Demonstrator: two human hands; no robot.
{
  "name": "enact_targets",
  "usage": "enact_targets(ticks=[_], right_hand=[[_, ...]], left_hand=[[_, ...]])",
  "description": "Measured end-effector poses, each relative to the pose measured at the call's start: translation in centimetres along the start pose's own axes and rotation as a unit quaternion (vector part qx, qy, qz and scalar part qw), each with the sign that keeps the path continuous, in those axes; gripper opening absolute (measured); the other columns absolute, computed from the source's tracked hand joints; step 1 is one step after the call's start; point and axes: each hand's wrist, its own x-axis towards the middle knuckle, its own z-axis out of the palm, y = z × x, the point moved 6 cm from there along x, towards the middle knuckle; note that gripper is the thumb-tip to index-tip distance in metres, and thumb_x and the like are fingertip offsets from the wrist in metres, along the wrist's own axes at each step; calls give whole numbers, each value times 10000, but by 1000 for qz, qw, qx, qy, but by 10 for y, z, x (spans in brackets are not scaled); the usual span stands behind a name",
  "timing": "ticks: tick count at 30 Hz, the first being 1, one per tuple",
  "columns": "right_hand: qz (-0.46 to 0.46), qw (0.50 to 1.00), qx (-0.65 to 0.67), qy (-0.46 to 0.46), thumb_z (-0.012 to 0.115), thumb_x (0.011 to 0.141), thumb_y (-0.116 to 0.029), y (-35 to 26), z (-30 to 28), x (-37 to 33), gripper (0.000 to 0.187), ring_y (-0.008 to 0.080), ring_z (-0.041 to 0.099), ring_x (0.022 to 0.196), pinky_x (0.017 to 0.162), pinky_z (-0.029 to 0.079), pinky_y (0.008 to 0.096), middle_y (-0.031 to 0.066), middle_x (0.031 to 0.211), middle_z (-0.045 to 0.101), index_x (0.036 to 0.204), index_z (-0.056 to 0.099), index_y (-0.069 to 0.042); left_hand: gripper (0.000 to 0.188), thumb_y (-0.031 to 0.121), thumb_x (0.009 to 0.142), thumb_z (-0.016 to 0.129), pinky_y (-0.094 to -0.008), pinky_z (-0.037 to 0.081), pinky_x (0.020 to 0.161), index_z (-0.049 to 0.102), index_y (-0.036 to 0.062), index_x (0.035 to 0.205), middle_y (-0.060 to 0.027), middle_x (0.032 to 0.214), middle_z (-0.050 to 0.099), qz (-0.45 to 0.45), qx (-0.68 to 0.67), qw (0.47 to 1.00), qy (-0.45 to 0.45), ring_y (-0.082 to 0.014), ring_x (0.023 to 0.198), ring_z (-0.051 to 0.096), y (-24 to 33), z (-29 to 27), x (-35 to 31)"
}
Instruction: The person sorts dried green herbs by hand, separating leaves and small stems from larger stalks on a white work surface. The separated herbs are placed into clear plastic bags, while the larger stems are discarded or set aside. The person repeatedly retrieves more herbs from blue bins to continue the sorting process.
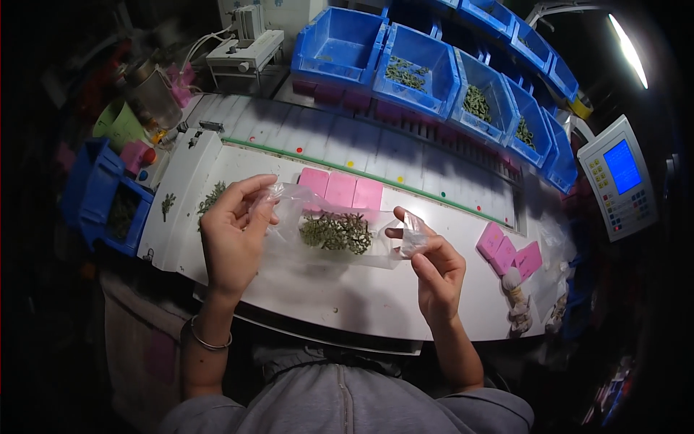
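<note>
Bag [384, 244] over worktable [296, 293], inside near edge [376, 333]

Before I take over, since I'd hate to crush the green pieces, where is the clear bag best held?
Probably pinch the clear bag at both ends, coming from left and right, where the left hand and right hand are. The green pieces bunch mid-bag, leaving bare plastic either side; it looks thin and limp, so one end alone might sag.

A long white tube lamp [627, 50] glows at the far right, beyond a smooth white desk [300, 298]; the room's left and right sides lie in deep shadow.
</note>
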Motion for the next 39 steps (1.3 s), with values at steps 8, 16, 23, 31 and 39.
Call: enact_targets(ticks=[8,16,23,31,39], right_hand=[[96,991,-80,55,530,847,-32,9,-11,-3,99,170,618,876,688,498,261,194,1191,531,915,572,27],[-175,895,-378,158,518,759,99,-42,-1,-11,247,188,620,795,672,497,256,144,959,614,995,553,38],[-131,806,-542,-197,512,715,38,-3,45,12,201,312,595,702,573,486,374,174,944,582,915,508,16],[22,658,-725,-203,519,697,17,17,20,16,424,298,630,713,527,496,363,228,1049,546,1111,449,71],[-46,678,-713,-175,523,699,22,1,36,17,696,303,629,759,536,507,350,215,1094,540,1351,286,-32]], left_hand=[[288,-22,832,531,-182,426,511,547,-40,1119,-101,936,622,-31,-23,999,-37,-81,602,568,-2,10,-5],[384,-68,740,586,-242,461,652,575,18,1114,-119,1036,574,109,201,972,-54,-147,798,575,25,19,-20],[269,-71,653,608,-335,498,696,629,19,906,-104,871,603,367,248,877,-188,-265,779,599,53,58,-45],[82,104,813,548,-393,470,559,582,52,866,-112,705,590,160,505,806,-263,-293,637,583,-10,39,-19],[361,208,756,660,-368,465,576,564,57,1069,-103,664,583,171,538,799,-208,-262,657,572,1,29,-22]])
